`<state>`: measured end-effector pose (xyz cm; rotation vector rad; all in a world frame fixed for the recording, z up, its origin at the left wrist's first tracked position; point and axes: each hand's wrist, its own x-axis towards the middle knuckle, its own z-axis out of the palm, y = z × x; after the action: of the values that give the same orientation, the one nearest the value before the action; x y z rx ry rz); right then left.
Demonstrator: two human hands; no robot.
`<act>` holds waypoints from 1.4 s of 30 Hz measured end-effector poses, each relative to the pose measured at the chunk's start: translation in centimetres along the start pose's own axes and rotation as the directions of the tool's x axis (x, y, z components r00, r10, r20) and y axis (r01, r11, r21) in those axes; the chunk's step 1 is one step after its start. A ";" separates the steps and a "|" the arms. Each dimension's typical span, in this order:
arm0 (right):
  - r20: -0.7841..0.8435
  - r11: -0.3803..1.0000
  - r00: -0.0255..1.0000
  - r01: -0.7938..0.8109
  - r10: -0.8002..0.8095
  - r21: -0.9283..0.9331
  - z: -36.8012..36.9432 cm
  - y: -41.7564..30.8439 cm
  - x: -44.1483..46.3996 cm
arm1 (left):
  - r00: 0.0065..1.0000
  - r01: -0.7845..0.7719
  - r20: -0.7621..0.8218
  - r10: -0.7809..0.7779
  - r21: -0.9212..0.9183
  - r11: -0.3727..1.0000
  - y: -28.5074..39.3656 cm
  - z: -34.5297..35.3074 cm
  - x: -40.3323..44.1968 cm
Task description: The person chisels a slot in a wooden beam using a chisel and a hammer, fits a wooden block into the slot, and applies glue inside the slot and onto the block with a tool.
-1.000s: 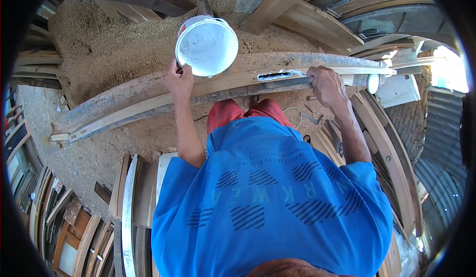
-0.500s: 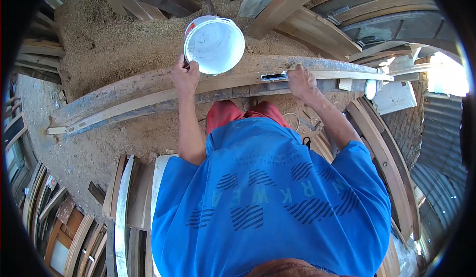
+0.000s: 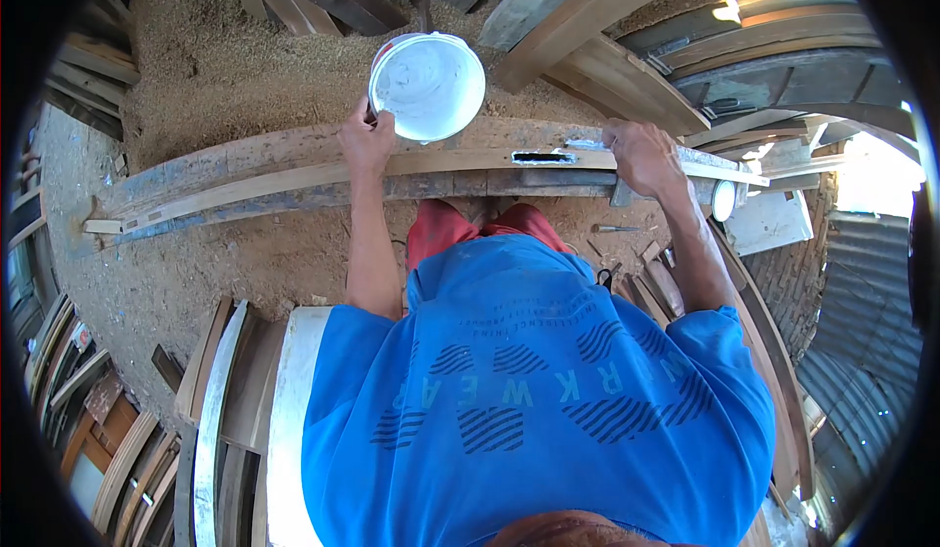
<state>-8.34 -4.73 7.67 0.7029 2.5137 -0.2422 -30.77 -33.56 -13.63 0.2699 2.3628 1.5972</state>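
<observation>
My left hand (image 3: 368, 143) grips the near left rim of a white bucket (image 3: 428, 87), tilted so its pale inside shows. Below the bucket runs a long curved wooden piece (image 3: 450, 160), lying along a wider, stained curved beam (image 3: 235, 160). A dark slot (image 3: 543, 158) with white material round its edges is cut in the wood. Just right of the slot, my right hand (image 3: 641, 158) is closed over the wood, on something I cannot make out. White material (image 3: 585, 143) lies beside its fingers.
Sawdust (image 3: 225, 67) covers the ground beyond the beam. Curved planks (image 3: 627, 77) lean at the upper right. A small white round container (image 3: 723, 200) is at the beam's right end. A tool (image 3: 615, 229) lies on the ground. Corrugated sheet (image 3: 862, 283) stands at right.
My right hand moved left to the slot's right end, then back to the right. More of the slot shows dark. The bucket has shifted slightly right in view, still in my left hand.
</observation>
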 end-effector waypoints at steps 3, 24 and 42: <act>0.048 0.999 0.999 0.013 -0.011 -0.036 0.8 0.3 -0.1 | 1.000 0.022 0.018 -0.023 0.026 0.999 0.4 0.0 -0.1; -0.170 0.999 0.984 0.042 -0.042 -0.002 10.9 1.8 -0.4 | 0.999 0.004 -0.032 -0.001 0.105 0.995 0.7 -0.1 -0.2; -0.196 0.937 0.926 0.341 -0.322 0.073 12.9 -1.6 0.9 | 0.998 -0.018 -0.054 0.026 0.150 0.989 -0.7 0.5 0.1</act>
<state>-4.27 -9.55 -3.72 0.3434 2.8053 -0.4527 -30.65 -33.37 -14.52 0.2868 2.5347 1.4574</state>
